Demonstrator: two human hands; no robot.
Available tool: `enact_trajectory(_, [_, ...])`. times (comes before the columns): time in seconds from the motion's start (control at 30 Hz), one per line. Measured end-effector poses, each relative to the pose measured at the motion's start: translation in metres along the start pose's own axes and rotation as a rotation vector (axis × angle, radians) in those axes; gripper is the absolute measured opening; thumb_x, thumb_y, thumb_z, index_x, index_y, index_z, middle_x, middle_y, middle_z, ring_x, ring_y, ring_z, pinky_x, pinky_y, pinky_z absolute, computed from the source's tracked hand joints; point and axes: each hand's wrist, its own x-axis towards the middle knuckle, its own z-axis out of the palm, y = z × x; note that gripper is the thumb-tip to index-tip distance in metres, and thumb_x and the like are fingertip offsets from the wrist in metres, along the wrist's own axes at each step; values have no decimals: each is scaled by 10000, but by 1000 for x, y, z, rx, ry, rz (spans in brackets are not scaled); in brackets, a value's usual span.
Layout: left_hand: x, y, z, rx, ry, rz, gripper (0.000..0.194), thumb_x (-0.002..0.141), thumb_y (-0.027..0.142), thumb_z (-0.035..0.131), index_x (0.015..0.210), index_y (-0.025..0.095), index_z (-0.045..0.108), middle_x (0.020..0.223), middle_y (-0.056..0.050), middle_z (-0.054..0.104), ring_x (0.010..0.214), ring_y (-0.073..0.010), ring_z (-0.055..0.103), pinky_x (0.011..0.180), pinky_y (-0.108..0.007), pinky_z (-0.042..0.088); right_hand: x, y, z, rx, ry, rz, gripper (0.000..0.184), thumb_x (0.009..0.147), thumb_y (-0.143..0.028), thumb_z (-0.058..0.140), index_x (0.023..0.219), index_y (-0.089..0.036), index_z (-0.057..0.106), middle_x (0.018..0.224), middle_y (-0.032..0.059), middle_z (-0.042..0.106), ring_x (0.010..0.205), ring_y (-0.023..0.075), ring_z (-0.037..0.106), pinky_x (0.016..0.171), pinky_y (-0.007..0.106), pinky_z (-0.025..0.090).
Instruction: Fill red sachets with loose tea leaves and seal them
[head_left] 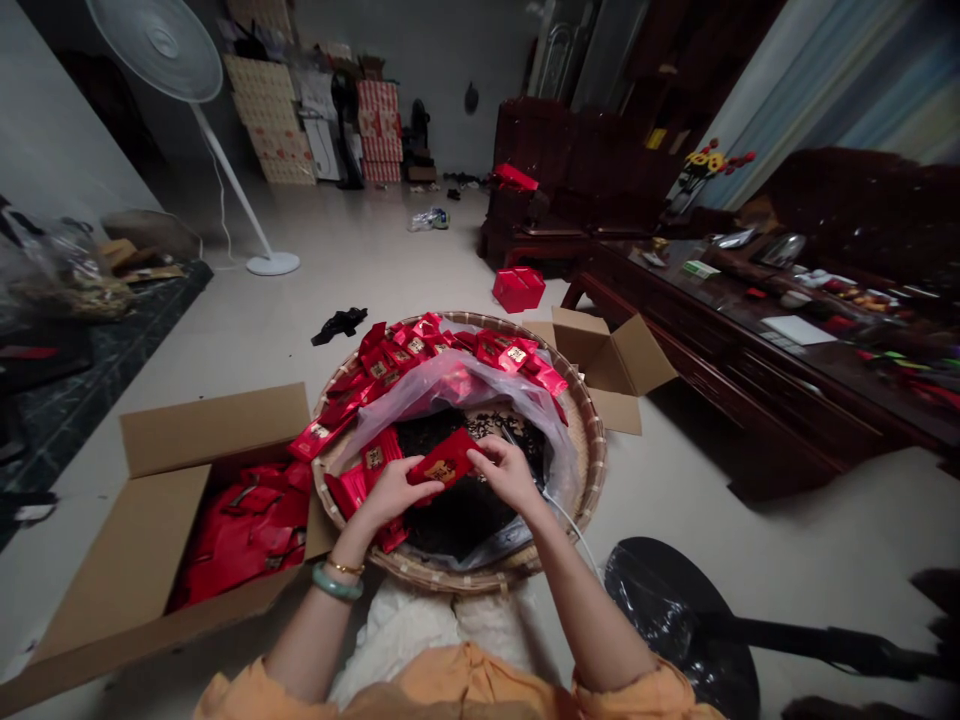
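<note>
Both my hands grip one red packet (448, 462) with a gold label, held over a wide woven bamboo basket (598, 440). My left hand (396, 492) pinches its left end, and my right hand (507, 470) has the right end. Below lies a heap of dark loose tea-like leaves (457, 525) in an open clear plastic bag (559, 450). A thin metal tool (511, 437) shows beside my right fingers; whether they touch it I cannot tell. Many red packets (405, 350) line the basket's far and left sides, and more red packets (373, 460) lie by my left hand.
Left of the basket stands an open carton (127, 560) filled with red packaging. Another open carton (626, 365) sits behind it at right, near a dark wooden table (675, 300). A black round stand base (675, 620) is close on the right. A white fan (274, 263) stands farther back.
</note>
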Motion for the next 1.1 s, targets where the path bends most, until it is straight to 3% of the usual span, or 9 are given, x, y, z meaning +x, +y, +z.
enact_trajectory(0.13, [-4, 1, 6, -95, -31, -109, 401, 619, 357, 719, 925, 111, 635, 737, -13, 670, 525, -136, 580, 473, -241, 471, 2, -3, -11, -128, -178, 23, 258, 786, -386, 595, 738, -157, 702, 686, 10, 609, 645, 134, 547, 604, 245, 434])
enact_trajectory(0.3, [-4, 2, 11, -29, -55, -84, 358, 611, 345, 721, 875, 117, 643, 662, 8, 644, 500, -125, 555, 459, -224, 443, 2, -4, -18, -103, -355, 15, 249, 822, -379, 564, 872, -188, 716, 823, 23, 648, 759, 154, 585, 703, 267, 453])
enact_trajectory(0.37, [-4, 1, 13, 10, -21, -27, 325, 617, 340, 720, 857, 129, 658, 703, 2, 664, 588, -142, 591, 530, -229, 466, 0, -4, -18, -188, -280, -19, 226, 809, -373, 586, 854, -195, 719, 830, 35, 631, 779, 164, 576, 707, 275, 454])
enact_trajectory(0.5, [-2, -4, 15, -12, 36, 52, 350, 629, 365, 720, 898, 146, 671, 843, -21, 701, 776, -182, 629, 706, -263, 491, -4, -10, -18, -408, 57, -115, 156, 739, -338, 673, 813, -205, 711, 821, 57, 594, 802, 192, 543, 716, 305, 454])
enact_trajectory(0.57, [-1, -6, 17, -23, 43, 63, 375, 639, 386, 713, 925, 147, 669, 869, -26, 704, 802, -192, 631, 727, -272, 489, -5, -15, -17, -447, 125, -157, 173, 739, -315, 676, 878, -218, 706, 837, 64, 612, 819, 200, 540, 741, 320, 452])
enact_trajectory(0.7, [1, -12, 19, 52, 36, 102, 384, 654, 408, 699, 936, 149, 674, 828, -11, 698, 768, -181, 620, 709, -263, 475, -4, -22, -18, -406, 68, -74, 249, 687, -333, 719, 901, -204, 714, 822, 60, 672, 811, 203, 559, 734, 312, 447])
enact_trajectory(0.9, [-2, -14, 23, 132, -6, 116, 355, 649, 398, 699, 914, 163, 688, 760, 8, 692, 700, -163, 602, 653, -238, 451, -2, -10, -17, -192, -207, 111, 253, 717, -409, 662, 750, -167, 730, 634, -5, 660, 588, 133, 544, 576, 233, 405])
enact_trajectory(1.0, [-3, -12, 24, 105, -1, 95, 365, 639, 392, 709, 922, 163, 685, 791, -4, 699, 727, -179, 610, 662, -246, 454, -2, -1, -14, -218, -174, 70, 343, 778, -449, 593, 623, -162, 699, 560, -11, 598, 561, 123, 508, 573, 235, 389])
enact_trajectory(1.1, [-4, -10, 24, 78, -8, 82, 382, 611, 371, 726, 929, 165, 685, 789, -5, 697, 722, -186, 609, 651, -249, 454, -1, 2, -13, -294, -26, -35, 392, 796, -468, 571, 547, -179, 658, 591, 6, 567, 618, 137, 505, 640, 262, 403])
